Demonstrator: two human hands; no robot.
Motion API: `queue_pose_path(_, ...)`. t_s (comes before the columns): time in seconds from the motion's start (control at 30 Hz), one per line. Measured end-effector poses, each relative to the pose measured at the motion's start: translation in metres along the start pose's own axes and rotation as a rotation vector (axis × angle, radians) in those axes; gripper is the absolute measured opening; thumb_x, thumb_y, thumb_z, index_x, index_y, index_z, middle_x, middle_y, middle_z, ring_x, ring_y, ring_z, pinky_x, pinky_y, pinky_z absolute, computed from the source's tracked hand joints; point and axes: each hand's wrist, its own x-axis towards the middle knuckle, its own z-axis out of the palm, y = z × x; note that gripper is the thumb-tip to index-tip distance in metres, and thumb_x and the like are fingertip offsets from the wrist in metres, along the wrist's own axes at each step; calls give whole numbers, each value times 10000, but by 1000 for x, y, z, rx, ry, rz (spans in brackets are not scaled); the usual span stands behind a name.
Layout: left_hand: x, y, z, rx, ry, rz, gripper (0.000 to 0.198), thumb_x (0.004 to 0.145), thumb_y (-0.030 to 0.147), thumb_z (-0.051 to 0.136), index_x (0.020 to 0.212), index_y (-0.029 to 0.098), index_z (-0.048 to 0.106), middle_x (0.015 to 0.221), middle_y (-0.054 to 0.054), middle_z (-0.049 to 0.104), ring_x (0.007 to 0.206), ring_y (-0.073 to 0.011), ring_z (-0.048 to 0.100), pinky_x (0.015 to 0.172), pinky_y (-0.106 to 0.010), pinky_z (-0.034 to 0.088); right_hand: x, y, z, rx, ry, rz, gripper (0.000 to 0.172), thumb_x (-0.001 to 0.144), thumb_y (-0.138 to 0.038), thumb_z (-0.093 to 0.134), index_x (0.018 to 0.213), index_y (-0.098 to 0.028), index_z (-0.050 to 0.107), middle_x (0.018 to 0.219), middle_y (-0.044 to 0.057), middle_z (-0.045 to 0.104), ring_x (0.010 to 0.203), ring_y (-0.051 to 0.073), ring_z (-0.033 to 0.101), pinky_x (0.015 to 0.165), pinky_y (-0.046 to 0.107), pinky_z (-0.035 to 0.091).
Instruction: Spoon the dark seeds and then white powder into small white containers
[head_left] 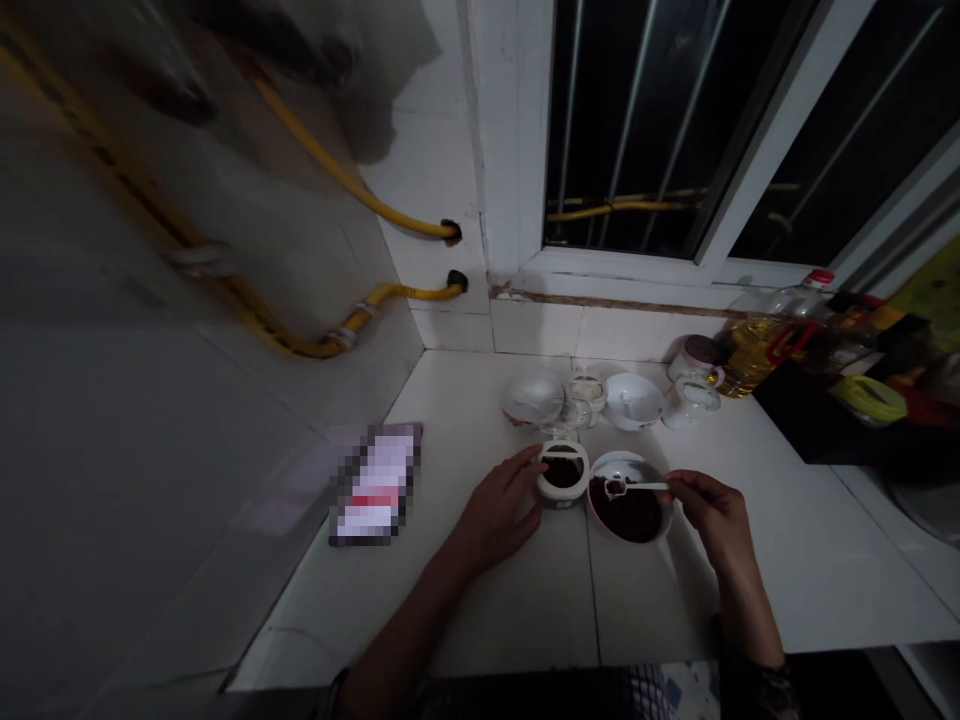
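The right hand (712, 510) pinches a small white plastic spoon (639, 487), pointing left across a round white bowl (631, 464), inward from the surface's front edge; left hand (504, 508), fingers apart, touches a white-rimmed round jar (564, 492).

Counter (517, 625): filled jar (564, 493) just left of filled bowl (634, 465). Left hand (506, 500) at jar's left side; right hand (712, 510) right of bowl, spoon (646, 487) between fingers, scoop over bowl. Phone (379, 485) well apart, left. Behind, left to right: rear left bowl (534, 392), small jar (588, 389), rear right bowl (634, 398). Farther right, oil bottle (750, 352). Window (622, 130) behind counter, above.
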Motion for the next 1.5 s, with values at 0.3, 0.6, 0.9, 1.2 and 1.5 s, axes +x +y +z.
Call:
queue_pose_path(0.3, 1, 1, -1, -1, 10, -6, 457, 826, 102, 568, 1268, 202, 509, 1398, -167, 568, 1246, -272, 614, 992, -420, 563, -18, -18, 37, -152, 67, -551, 194, 881, -341, 609, 860, -195, 736, 686, 23, 739, 618, 170, 682, 619, 271, 538)
queue_pose_path(0.6, 1, 2, -2, -4, -1, -4, 461, 823, 97, 570, 1269, 191, 502, 1401, -176, 563, 1247, -276, 612, 990, -425, 563, -19, -14, 28, -475, 133, -925, 179, 945, -218, 542, 948, -208, 721, 840, 50, 784, 694, 176, 725, 678, 282, 560)
queue_pose_path(0.9, 0, 1, 0, 13, 1, 2, 448, 838, 114, 577, 1275, 185, 510, 1408, -184, 559, 1260, -282, 603, 990, -432, 560, 7, 16, 4, -798, 67, -532, 305, 889, -344, 494, 957, -214, 761, 855, 87, 798, 704, 249, 738, 671, 333, 534)
queue_pose_path(1.2, 0, 1, -2, 5, -11, -11, 468, 826, 105, 573, 1280, 193, 500, 1405, -179, 561, 1262, -278, 604, 1007, -427, 553, 4, 4, 19, -349, -148, -190, 310, 776, -468, 581, 759, -207, 748, 608, 45, 732, 588, 212, 665, 589, 291, 499)
queue_pose_path(1.5, 1, 1, -2, 0, -16, -16, 475, 822, 105, 572, 1282, 201, 499, 1405, -172, 562, 1254, -277, 610, 994, -430, 560, 3, 3, 5, -151, -180, -77, 352, 659, -513, 720, 714, -167, 748, 560, 48, 715, 577, 208, 627, 607, 319, 488)
